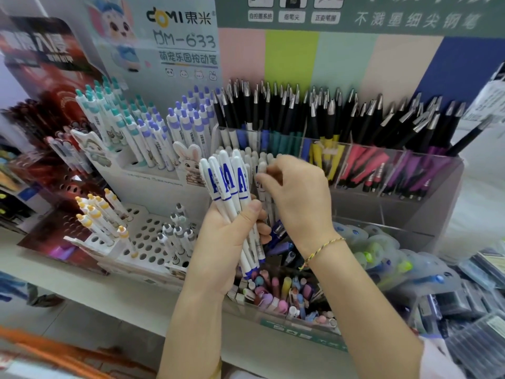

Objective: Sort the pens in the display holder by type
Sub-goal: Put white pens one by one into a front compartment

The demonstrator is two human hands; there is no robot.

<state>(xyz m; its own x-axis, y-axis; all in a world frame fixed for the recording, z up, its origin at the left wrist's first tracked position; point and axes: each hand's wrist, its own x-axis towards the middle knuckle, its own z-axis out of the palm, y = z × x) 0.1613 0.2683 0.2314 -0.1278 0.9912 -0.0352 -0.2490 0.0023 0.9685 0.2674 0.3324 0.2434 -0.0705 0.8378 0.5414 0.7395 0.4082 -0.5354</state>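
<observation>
My left hand (232,236) grips a bunch of several white pens with blue lettering (229,184), caps pointing up, held in front of the clear display holder (437,203). My right hand (297,195) reaches into the holder just right of the bunch and pinches the cap of another white pen (262,170) standing among more white pens. Behind them, the holder's back row carries black-capped pens (314,110) with blue, teal, yellow, red and purple barrels in separate compartments.
A white perforated stand (144,236) at the left holds cartoon click pens with teal, purple, yellow and grey tops. A clear front bin (284,296) below my hands is full of pastel pens. Packaged items (388,255) pile up at the right.
</observation>
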